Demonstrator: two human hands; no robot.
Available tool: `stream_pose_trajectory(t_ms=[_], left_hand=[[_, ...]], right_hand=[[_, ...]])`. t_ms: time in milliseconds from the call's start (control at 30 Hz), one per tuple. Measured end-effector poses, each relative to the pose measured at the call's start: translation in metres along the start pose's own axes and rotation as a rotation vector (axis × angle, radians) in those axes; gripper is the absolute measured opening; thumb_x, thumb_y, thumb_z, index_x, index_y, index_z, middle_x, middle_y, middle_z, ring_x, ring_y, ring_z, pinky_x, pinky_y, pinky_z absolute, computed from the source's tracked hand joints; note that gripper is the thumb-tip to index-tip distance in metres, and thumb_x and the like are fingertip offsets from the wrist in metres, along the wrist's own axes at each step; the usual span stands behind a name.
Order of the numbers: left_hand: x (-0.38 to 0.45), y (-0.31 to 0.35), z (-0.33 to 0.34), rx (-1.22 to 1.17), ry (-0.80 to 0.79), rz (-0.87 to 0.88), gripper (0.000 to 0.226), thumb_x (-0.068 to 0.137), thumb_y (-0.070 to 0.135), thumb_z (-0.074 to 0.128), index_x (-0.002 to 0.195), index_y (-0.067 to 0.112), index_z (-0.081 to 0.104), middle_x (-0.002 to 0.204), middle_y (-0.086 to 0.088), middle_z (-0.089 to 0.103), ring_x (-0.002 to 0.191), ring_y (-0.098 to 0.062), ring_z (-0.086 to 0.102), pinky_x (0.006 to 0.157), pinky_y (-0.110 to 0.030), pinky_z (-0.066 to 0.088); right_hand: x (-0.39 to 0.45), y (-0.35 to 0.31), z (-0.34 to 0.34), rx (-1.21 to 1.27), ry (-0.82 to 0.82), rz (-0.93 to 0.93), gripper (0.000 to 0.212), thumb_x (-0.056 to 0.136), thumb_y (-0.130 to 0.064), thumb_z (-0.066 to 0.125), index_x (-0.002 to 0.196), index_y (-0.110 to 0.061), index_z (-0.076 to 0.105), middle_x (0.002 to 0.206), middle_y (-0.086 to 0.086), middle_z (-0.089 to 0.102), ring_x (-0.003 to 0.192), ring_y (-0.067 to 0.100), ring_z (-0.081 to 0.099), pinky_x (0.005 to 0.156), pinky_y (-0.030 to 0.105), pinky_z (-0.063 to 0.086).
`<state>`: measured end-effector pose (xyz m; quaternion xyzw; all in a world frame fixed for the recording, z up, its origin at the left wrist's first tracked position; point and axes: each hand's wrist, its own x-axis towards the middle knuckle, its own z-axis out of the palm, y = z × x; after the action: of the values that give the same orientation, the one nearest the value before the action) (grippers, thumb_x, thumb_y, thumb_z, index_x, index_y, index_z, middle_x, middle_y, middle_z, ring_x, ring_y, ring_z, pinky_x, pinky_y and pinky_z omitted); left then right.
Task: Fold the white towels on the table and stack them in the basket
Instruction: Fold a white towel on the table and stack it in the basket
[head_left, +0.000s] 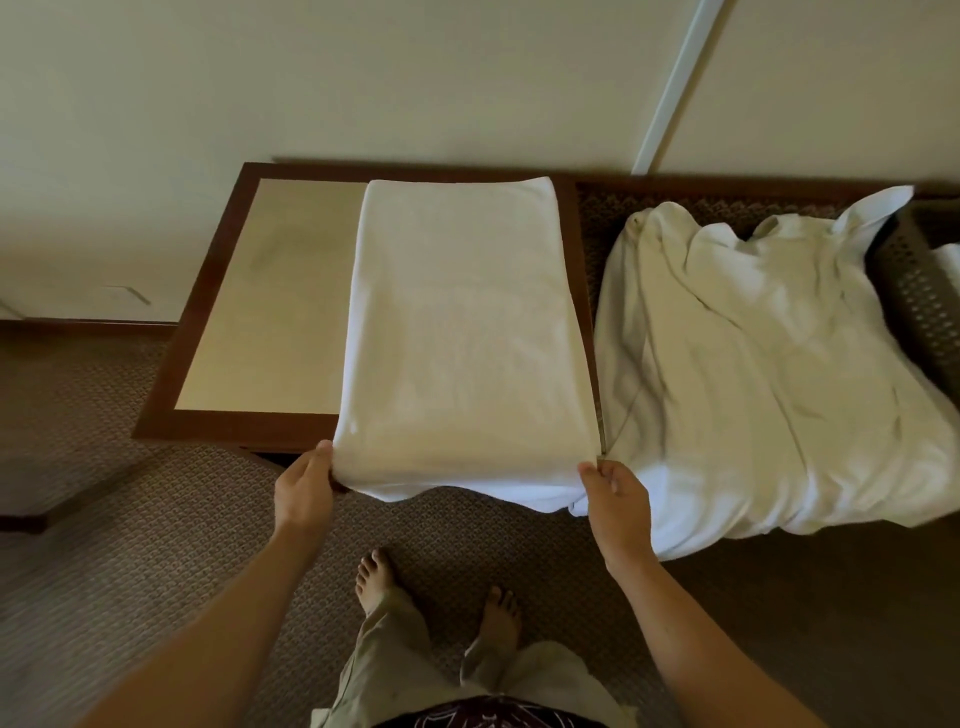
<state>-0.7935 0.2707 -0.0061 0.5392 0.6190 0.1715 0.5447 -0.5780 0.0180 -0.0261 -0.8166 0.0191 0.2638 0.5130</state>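
A folded white towel (465, 332) lies lengthwise on a dark-framed table (218, 332), its near edge hanging over the table's front, where the left hand (305, 488) grasps the left corner and the right hand (618, 499) pinches the right corner. Just right of it sprawls a rumpled white towel (769, 364). At the far right stands a dark woven basket (919, 291), partly cut off by the frame, its side overlapped by the rumpled towel.

Folded towel (465, 332) on the right half of the table (260, 312), near edge overhanging. Right of it, a loose towel (753, 364). Further right, at the frame edge, the basket (919, 291).
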Motion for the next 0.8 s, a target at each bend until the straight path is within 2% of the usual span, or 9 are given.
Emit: stream_pose_trajectory(t_ms=[67,167,233,300,333,433,533,667,800], left_hand=[[0.006,0.002,-0.002,-0.075,0.014,-0.061,0.043,0.106,0.044,0.05,0.089,0.011,0.072,0.092,-0.009,0.067,0.087,-0.024,0.06,0.082,-0.04,0.05],[0.016,0.006,-0.003,-0.171,-0.061,-0.15,0.036,0.104,0.042,0.056,0.088,0.013,0.071,0.095,-0.005,0.069,0.091,-0.028,0.063,0.084,-0.044,0.053],[0.019,0.008,-0.007,-0.212,-0.135,-0.17,0.026,0.105,0.035,0.057,0.099,0.015,0.073,0.101,-0.005,0.074,0.095,-0.026,0.068,0.085,-0.044,0.056],[0.021,0.008,-0.01,-0.153,-0.199,-0.12,0.023,0.106,0.033,0.055,0.107,0.019,0.074,0.106,-0.008,0.076,0.1,-0.026,0.069,0.087,-0.047,0.058],[0.021,0.008,-0.011,-0.073,-0.193,-0.068,0.022,0.106,0.032,0.055,0.106,0.021,0.074,0.103,-0.01,0.075,0.096,-0.027,0.068,0.085,-0.046,0.059],[0.019,0.007,-0.01,0.256,-0.061,0.091,0.016,0.106,0.028,0.053,0.099,0.021,0.065,0.086,-0.011,0.068,0.068,-0.022,0.055,0.058,-0.036,0.049],[0.018,0.002,-0.009,0.335,0.018,0.104,0.012,0.106,0.026,0.053,0.1,0.023,0.063,0.085,-0.008,0.068,0.059,-0.021,0.051,0.051,-0.032,0.042],[0.015,-0.003,-0.004,0.249,0.034,0.053,0.012,0.105,0.031,0.056,0.109,0.021,0.061,0.097,-0.004,0.065,0.075,-0.02,0.058,0.062,-0.035,0.046],[0.008,-0.003,0.004,0.016,-0.051,-0.035,0.019,0.104,0.032,0.058,0.114,0.016,0.06,0.106,-0.001,0.066,0.087,-0.013,0.059,0.076,-0.033,0.047]], right_hand=[[0.0,-0.007,-0.001,-0.011,0.001,-0.047,0.031,0.098,-0.033,0.067,0.078,-0.012,0.057,0.07,0.0,0.054,0.069,0.012,0.052,0.069,0.027,0.043],[0.003,-0.012,-0.007,-0.026,0.01,-0.099,0.025,0.097,-0.034,0.068,0.085,-0.013,0.064,0.08,0.005,0.065,0.075,0.011,0.058,0.07,0.019,0.045],[0.005,-0.013,-0.01,-0.035,0.017,-0.104,0.021,0.097,-0.032,0.069,0.086,-0.015,0.065,0.082,0.004,0.066,0.076,0.009,0.059,0.067,0.011,0.043],[0.007,-0.013,-0.01,-0.034,0.003,-0.075,0.017,0.096,-0.03,0.071,0.085,-0.017,0.067,0.081,0.0,0.066,0.077,0.007,0.06,0.068,0.013,0.043],[0.009,-0.011,-0.01,-0.029,-0.001,-0.055,0.015,0.095,-0.029,0.072,0.085,-0.018,0.068,0.081,-0.002,0.066,0.078,0.007,0.061,0.07,0.016,0.043],[0.013,-0.004,-0.009,-0.066,0.052,-0.033,0.015,0.094,-0.032,0.074,0.095,-0.018,0.073,0.087,-0.003,0.07,0.084,0.009,0.065,0.073,0.02,0.045],[0.016,0.001,-0.007,-0.069,0.087,0.015,0.02,0.093,-0.035,0.073,0.089,-0.016,0.073,0.085,0.002,0.07,0.082,0.016,0.065,0.076,0.029,0.049],[0.014,-0.001,-0.004,-0.079,0.05,0.023,0.034,0.096,-0.033,0.068,0.084,-0.001,0.066,0.081,0.02,0.066,0.073,0.018,0.058,0.071,0.033,0.046],[0.01,-0.002,-0.006,-0.115,0.063,-0.008,0.014,0.096,-0.039,0.069,0.092,-0.026,0.065,0.1,-0.005,0.068,0.096,0.01,0.062,0.088,0.03,0.047]])
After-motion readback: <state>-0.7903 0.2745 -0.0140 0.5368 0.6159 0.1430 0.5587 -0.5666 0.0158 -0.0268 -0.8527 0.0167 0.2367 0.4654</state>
